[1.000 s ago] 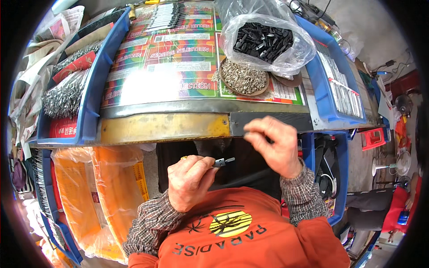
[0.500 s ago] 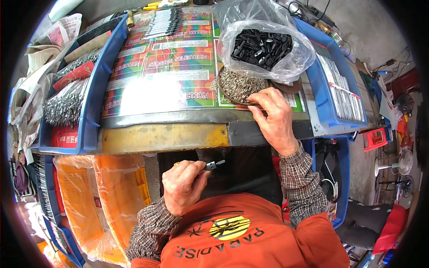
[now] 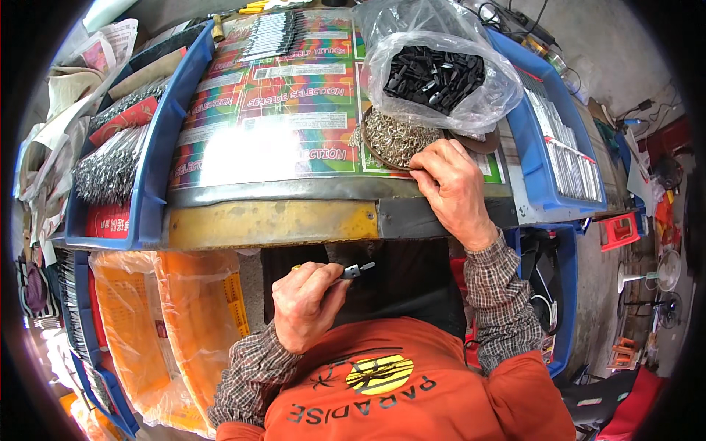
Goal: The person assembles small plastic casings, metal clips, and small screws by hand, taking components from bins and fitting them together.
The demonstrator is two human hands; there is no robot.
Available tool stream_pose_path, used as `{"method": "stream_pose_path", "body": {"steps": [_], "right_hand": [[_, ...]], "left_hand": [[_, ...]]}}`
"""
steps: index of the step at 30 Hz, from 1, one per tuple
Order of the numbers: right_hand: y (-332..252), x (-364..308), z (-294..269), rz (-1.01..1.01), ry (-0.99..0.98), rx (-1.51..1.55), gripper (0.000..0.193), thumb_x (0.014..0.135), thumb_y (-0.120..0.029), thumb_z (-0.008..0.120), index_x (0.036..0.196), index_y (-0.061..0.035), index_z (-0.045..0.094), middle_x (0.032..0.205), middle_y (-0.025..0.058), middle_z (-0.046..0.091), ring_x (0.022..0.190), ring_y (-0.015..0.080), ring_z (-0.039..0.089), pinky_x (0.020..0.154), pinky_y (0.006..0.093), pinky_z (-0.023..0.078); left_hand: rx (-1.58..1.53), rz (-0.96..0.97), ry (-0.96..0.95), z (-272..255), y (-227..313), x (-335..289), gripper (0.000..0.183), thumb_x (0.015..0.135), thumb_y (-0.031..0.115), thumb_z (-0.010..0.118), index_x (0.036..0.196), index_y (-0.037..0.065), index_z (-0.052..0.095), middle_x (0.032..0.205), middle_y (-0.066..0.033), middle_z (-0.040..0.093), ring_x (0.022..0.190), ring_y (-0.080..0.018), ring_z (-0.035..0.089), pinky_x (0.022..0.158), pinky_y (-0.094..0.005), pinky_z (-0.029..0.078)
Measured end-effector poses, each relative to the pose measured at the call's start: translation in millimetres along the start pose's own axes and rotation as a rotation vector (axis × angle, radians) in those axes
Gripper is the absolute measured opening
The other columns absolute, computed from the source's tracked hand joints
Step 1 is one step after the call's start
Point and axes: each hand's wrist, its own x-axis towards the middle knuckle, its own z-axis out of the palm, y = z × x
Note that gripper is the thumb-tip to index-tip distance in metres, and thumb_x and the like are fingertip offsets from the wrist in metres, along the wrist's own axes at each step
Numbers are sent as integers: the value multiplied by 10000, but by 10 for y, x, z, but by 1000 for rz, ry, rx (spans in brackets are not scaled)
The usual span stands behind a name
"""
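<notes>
Colourful printed sheets (image 3: 298, 92) are covering the worktop (image 3: 272, 222). Just off its near edge, over the person's lap, the left hand (image 3: 309, 303) is grasping a small grey metal piece (image 3: 355, 272), whose narrow tip is pointing rightward. Near that edge, right of centre, the right hand (image 3: 452, 184) is drawing thumb and fingers together at the rim of a brown dish (image 3: 373, 156) of small metal pins (image 3: 401, 136); whether it is gripping one, I cannot tell. Behind the dish, a clear plastic bag (image 3: 487, 110) is holding black parts (image 3: 434, 77). One blue tray (image 3: 163, 151) is standing along the worktop's left edge, another blue tray (image 3: 550, 197) toward its right.
</notes>
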Motion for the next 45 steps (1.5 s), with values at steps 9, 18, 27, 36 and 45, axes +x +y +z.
{"method": "stream_pose_path", "body": {"steps": [9,18,27,36,45], "right_hand": [[42,82,-47,35,-95,68,97,713,-39,681,787,-34,618,790,80,568,806,272,559,705,386,462],[67,92,-46,60,-121,123,101,711,-37,667,804,-36,629,786,76,578,787,261,567,700,376,461],[124,107,-56,62,-165,136,76,724,-55,653,794,-42,626,768,71,569,796,253,566,705,373,453],[162,116,-56,145,-199,277,120,714,-79,688,808,-31,631,739,67,571,773,237,552,704,350,435],[-456,-205,-132,160,-126,498,101,735,35,661,811,0,603,753,53,613,657,123,580,605,259,466]], "left_hand": [[-5,-1,7,-17,34,-51,212,694,-41,734,869,27,635,719,-90,613,584,-220,584,521,-311,456],[1,17,12,-35,53,-69,209,696,-32,736,869,27,636,715,-86,611,576,-215,578,514,-309,451],[-4,23,14,-43,75,-77,211,695,-27,739,870,30,637,719,-84,611,575,-213,579,511,-307,452],[-2,9,-3,-51,91,-73,200,701,-26,737,864,32,638,717,-79,610,560,-203,573,502,-303,448],[-27,-68,-23,-49,117,-69,173,715,-14,739,851,30,641,694,-72,595,554,-190,575,498,-296,447]]}}
